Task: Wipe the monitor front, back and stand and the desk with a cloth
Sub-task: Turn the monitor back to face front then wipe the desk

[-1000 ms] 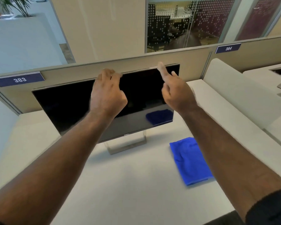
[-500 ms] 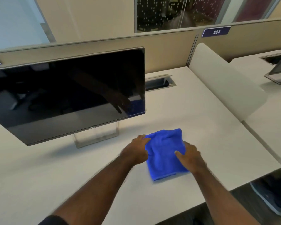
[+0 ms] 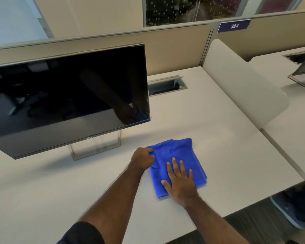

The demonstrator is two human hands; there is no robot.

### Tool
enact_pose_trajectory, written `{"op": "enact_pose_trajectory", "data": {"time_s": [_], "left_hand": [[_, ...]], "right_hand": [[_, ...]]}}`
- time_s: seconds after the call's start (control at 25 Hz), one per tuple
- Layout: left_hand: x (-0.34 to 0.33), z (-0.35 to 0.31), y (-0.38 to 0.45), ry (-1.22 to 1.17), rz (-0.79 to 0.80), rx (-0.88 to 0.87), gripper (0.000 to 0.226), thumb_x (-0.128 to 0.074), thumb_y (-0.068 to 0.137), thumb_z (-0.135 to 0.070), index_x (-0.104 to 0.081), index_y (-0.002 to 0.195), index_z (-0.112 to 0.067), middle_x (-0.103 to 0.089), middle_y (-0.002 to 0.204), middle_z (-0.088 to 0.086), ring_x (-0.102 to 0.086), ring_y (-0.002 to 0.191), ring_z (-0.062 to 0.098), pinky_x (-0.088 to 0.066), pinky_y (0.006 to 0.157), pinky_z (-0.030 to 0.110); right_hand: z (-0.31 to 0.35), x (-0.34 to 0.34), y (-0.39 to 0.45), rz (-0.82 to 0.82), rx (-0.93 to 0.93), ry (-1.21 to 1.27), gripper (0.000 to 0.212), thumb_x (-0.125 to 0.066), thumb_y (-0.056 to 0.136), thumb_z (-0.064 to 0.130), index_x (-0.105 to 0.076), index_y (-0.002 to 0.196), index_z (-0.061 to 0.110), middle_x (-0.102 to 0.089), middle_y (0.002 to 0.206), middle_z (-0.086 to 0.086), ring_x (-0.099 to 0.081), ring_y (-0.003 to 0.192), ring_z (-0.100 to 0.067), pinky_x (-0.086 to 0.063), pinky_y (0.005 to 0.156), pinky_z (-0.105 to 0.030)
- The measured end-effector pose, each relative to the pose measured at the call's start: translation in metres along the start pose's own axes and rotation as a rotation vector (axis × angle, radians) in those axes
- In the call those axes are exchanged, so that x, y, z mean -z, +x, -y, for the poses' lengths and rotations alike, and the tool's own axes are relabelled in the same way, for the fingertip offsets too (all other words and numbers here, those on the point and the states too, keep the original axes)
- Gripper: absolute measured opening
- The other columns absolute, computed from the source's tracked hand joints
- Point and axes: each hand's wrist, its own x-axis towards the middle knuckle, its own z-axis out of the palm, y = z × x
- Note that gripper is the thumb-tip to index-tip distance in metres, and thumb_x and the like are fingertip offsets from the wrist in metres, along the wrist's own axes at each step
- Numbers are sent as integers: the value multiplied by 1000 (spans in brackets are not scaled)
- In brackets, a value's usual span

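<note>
A: Where's the cloth (image 3: 179, 155)?

B: Folded flat on the desk (image 3: 227, 138), near the front edge, just right of the stand (image 3: 95, 148) and below the monitor's (image 3: 69, 95) right corner.

A: And the hands?

B: The right hand (image 3: 180, 182) lies flat on the near half of the cloth, fingers straight and spread, pressing it down. The left hand (image 3: 143, 158) is curled at the cloth's left edge, pinching a fold.

A: So which step is this?

B: I'd say picking up or readying the cloth; no wiping of the screen, back or stand is under way, so the task looks barely begun.

A: What's next, then?

B: Probably gathering the cloth into one hand and lifting it to the dark screen. That wants a firm bunch of fabric, then light, even strokes, since the monitor sits tilted on a slim stand and might rock if pushed hard.
</note>
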Motion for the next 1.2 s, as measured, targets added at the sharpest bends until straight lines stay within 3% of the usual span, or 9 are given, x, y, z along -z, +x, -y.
{"op": "enact_pose_trajectory", "data": {"time_s": [0.08, 0.24, 0.44, 0.52, 0.68, 0.88, 0.96, 1.04, 1.2], "left_hand": [[-6, -3, -4, -98, -23, 47, 40, -62, 84, -17, -59, 123, -15, -64, 119, 6, -60, 99, 22, -43, 80, 23], [-13, 0, -11, -200, -45, 75, 25, -56, 78, -6, -51, 101, -14, -62, 97, 8, -53, 77, 22, -44, 65, 29], [-8, -6, -32, 300, -166, 159, 37, -51, 81, -12, -42, 117, -16, -46, 116, 6, -51, 104, 26, -43, 73, 34], [-13, -12, -37, 464, -216, -46, 44, -50, 82, -12, -41, 125, -17, -41, 130, 9, -45, 113, 27, -42, 84, 35], [-46, -16, -49, 550, 76, -360, 53, -46, 92, -21, -35, 144, -18, -7, 162, 10, -7, 148, 31, -12, 119, 49], [-39, -4, -35, 455, 69, -242, 53, -42, 97, -33, -29, 148, -23, 7, 164, 5, 2, 150, 28, -10, 119, 48], [-26, -1, -27, 405, 108, -224, 51, -45, 96, -30, -35, 146, -27, 3, 164, 2, -7, 149, 25, -21, 116, 42], [-18, -3, -21, 466, 87, -263, 47, -45, 95, -26, -40, 142, -27, -2, 164, 3, -16, 146, 24, -28, 112, 41], [-6, -18, -4, 753, 75, -505, 60, -51, 93, -13, -29, 148, -24, 4, 164, 6, -16, 145, 30, -33, 106, 47]], "right_hand": [[-5, 2, 4, 35, 15, 32, 81, -10, 85, 69, -18, 155, 29, -2, 164, 5, -7, 152, -22, -17, 117, -54], [-21, 29, 17, -306, -205, 282, 59, -57, 92, 43, -45, 145, 20, -39, 154, -2, -37, 141, -22, -37, 109, -40], [-38, 45, 30, -41, -509, 58, 83, -53, 88, 61, -20, 152, 18, -37, 148, -3, -42, 131, -24, -44, 95, -41], [-41, 48, 38, -14, -534, 159, 72, -57, 87, 56, -32, 143, 19, -48, 135, -3, -51, 122, -26, -45, 92, -40], [-48, 56, 46, 82, -495, 443, 41, -59, 86, 39, -50, 121, 19, -59, 121, -3, -58, 103, -25, -49, 85, -36], [-36, 62, 36, -168, -510, 163, 76, -67, 83, 48, -33, 146, 23, -41, 142, -6, -45, 127, -27, -45, 93, -44], [-26, 54, 29, -364, -369, 79, 64, -70, 81, 45, -47, 136, 23, -51, 133, -4, -52, 117, -27, -45, 85, -43], [-12, 44, 21, -354, -288, 101, 47, -66, 80, 50, -60, 119, 25, -60, 117, 1, -57, 104, -24, -44, 81, -39], [9, 17, 3, -265, -349, 50, 75, -76, 61, 65, -66, 116, 15, -65, 108, -5, -63, 96, -28, -50, 70, -41]]}}
